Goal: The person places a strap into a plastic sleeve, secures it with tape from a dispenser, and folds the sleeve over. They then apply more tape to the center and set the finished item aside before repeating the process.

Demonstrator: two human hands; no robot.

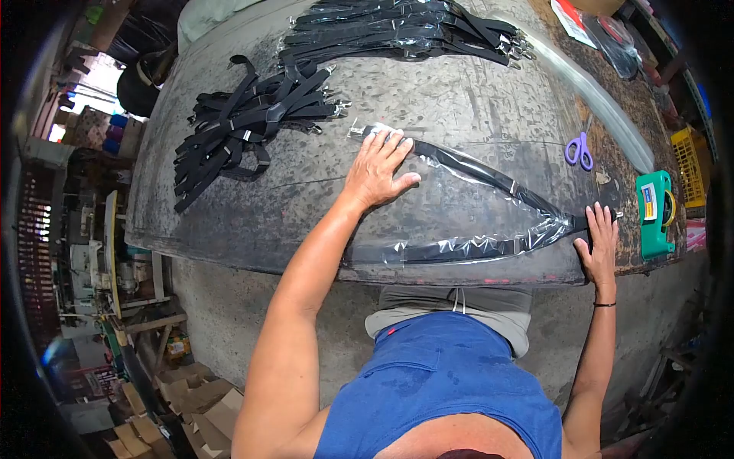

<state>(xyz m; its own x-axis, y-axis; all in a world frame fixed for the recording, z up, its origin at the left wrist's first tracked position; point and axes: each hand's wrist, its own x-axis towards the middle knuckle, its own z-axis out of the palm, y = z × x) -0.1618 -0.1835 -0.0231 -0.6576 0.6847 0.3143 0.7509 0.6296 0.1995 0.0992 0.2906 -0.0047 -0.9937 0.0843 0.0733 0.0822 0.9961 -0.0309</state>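
Note:
A pair of black suspenders [497, 182] lies on the worktable in a sideways V, its straps inside clear plastic sleeves. My left hand [380, 164] rests flat on the sleeved end of the far strap, fingers stretched out. At the right, where the straps join, my right hand [602, 243] lies flat over the black strap, its fingers extended. The near strap [459, 251] runs along the table's front edge, untouched by either hand. Under my palms, part of the straps is hidden.
A loose pile of black suspenders [245, 126] lies at the left, with a stack of plastic-sleeved ones [397, 30] at the back. Purple-handled scissors [579, 151], a green tape dispenser [656, 216] and a long bundle of clear plastic [604, 99] are at the right. Cardboard [202, 409] sits on the floor.

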